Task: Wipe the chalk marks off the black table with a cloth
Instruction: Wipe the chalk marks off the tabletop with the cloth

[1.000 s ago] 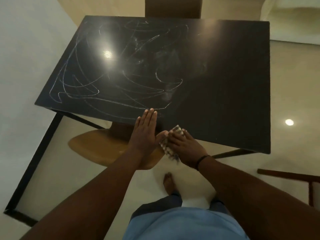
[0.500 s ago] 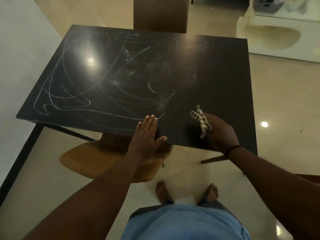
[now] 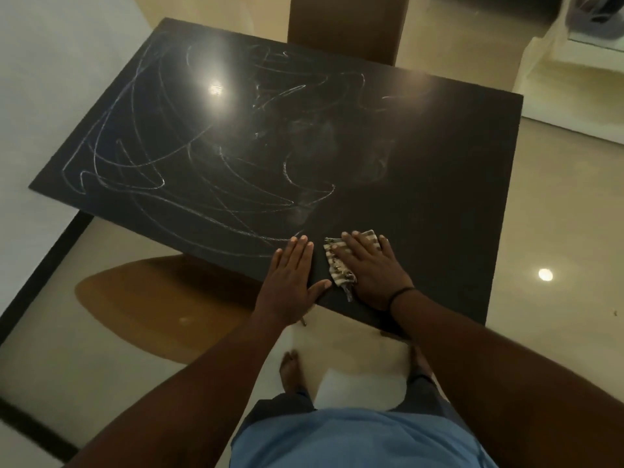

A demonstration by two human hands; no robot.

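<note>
Fingers of the right hand [image 3: 369,271] lie flat and slightly spread, pressing a striped cloth [image 3: 337,261] onto the black table [image 3: 439,184]. Cloth: woven fabric w/ light and dark stripes, crumpled, frayed end poking out by the thumb toward the table's near edge. Left hand [image 3: 292,275] rests palm-down just beside the cloth, fingers together, thumb out, not touching it. Both hands sit at the table's near edge.

Table top: rectangular, flat, matte-to-glossy black w/ a bright lamp reflection toward its far-left part. Chalk marks [image 3: 152,170], thin white looping lines, cover the table's left and centre; smeared grey haze shows at centre. Table's right part appears mark-free.

A brown chair back [image 3: 344,25] stands at the table's far edge; a wooden seat [image 3: 152,302] shows below the near-left edge.

Vs. 0.5 s ago: right hand held the cloth bunched and raised off the surface further right; now the cloth is flattened under the palm, closer to the left hand. Left hand position approx. unchanged.
</note>
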